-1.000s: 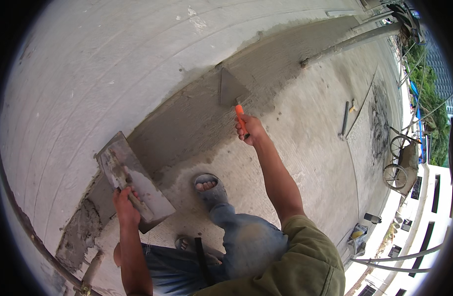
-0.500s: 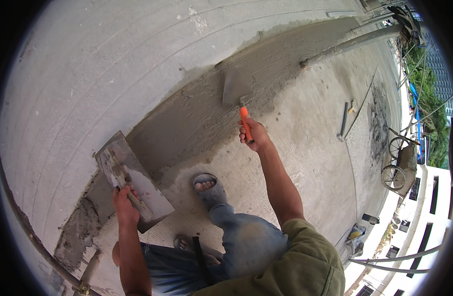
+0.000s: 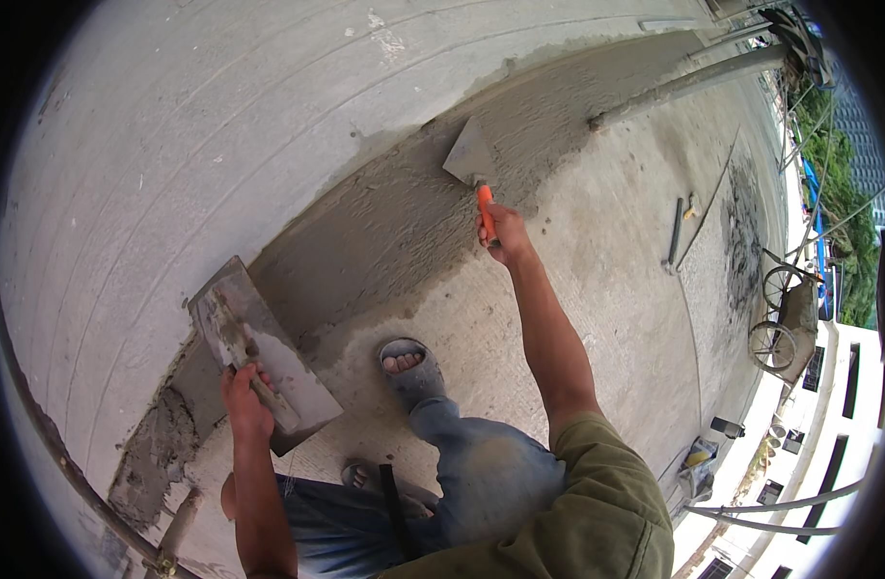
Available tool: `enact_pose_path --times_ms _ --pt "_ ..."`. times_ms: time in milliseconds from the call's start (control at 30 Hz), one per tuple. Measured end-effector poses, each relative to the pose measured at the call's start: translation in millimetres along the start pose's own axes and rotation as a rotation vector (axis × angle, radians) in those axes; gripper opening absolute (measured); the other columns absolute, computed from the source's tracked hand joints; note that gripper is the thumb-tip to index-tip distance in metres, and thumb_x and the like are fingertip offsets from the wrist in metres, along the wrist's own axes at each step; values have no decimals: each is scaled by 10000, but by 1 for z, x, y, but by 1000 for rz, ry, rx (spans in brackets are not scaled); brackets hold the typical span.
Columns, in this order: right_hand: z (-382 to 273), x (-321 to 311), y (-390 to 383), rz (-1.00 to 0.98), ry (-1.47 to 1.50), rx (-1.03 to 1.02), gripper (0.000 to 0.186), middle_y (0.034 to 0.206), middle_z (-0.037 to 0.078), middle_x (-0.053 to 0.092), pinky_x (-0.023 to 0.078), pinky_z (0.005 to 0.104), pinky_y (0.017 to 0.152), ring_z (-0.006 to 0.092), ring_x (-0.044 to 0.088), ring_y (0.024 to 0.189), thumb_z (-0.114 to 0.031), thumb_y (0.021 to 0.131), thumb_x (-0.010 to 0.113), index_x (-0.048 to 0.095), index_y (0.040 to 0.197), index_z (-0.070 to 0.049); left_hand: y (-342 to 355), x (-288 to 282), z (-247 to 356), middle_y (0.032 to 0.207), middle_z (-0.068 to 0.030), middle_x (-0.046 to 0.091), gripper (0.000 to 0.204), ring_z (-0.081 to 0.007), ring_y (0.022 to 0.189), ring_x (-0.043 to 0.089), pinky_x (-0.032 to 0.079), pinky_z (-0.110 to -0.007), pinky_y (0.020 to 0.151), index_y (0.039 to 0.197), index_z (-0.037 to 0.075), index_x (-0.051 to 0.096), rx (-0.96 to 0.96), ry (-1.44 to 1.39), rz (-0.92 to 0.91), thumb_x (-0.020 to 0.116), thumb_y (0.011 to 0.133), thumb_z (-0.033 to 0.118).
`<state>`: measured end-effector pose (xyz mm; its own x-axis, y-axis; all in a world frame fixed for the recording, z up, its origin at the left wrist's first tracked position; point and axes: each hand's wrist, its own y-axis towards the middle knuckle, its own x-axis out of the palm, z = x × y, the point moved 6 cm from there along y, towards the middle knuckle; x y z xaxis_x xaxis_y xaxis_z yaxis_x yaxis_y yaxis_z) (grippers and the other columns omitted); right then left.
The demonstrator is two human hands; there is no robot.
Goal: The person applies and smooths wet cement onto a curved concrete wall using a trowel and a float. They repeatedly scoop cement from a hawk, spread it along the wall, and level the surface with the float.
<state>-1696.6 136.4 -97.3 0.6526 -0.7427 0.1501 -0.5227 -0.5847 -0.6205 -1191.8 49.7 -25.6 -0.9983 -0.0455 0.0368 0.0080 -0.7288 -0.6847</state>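
My left hand (image 3: pixel 249 400) grips the handle of a rectangular steel float (image 3: pixel 293 372), which lies tilted at the lower edge of the pale wall (image 3: pixel 172 154). In my right hand (image 3: pixel 503 234) is a pointing trowel with an orange handle (image 3: pixel 486 203); its triangular blade (image 3: pixel 469 154) is on the strip of wet grey mortar (image 3: pixel 355 241) along the wall's base. My sandalled foot (image 3: pixel 404 369) is on the concrete floor (image 3: pixel 616 309), just beside the mortar. A rougher patch of mortar (image 3: pixel 163 444) shows below the float.
A long pole (image 3: pixel 683 92) reaches over the mortar's far part. On the right are a long thin rod (image 3: pixel 705 207), a short dark tool (image 3: pixel 674 232) and a wheeled cart (image 3: pixel 789 323). A bag (image 3: pixel 698 468) sits lower right; pipes (image 3: pixel 85 487) are at lower left.
My right hand and the trowel have moved up and slightly right along the mortar, its blade changing angle. My left hand and the float stay where they were.
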Motion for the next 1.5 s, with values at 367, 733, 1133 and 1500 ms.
enact_pose_path --times_ms 367,733,1133,1500 --pt "35 36 -35 -94 2 83 237 669 70 540 395 305 398 152 494 455 -242 936 456 495 915 -10 -2 -5 3 796 -42 554 191 -140 659 522 445 -289 593 972 36 515 6 -8 42 523 798 111" --pt "-3 11 29 -14 70 -5 198 667 58 531 399 305 411 151 505 484 -218 922 454 500 923 -26 0 2 0 790 -41 559 177 -138 647 522 446 -287 586 960 34 521 1 -12 17 524 805 117" --pt "45 124 -157 -268 -160 39 251 704 35 522 409 246 444 97 504 500 -259 939 479 492 986 -13 -5 8 -3 822 -30 542 220 -131 691 511 435 -288 638 1005 58 511 -17 -63 13 548 831 187" --pt "69 257 -242 -695 -758 -764 301 955 184 498 386 418 821 336 477 956 -188 862 519 496 1108 -15 -32 75 -22 1170 -86 525 496 -213 1100 509 410 -353 949 1230 55 444 -87 -351 -492 461 926 448"
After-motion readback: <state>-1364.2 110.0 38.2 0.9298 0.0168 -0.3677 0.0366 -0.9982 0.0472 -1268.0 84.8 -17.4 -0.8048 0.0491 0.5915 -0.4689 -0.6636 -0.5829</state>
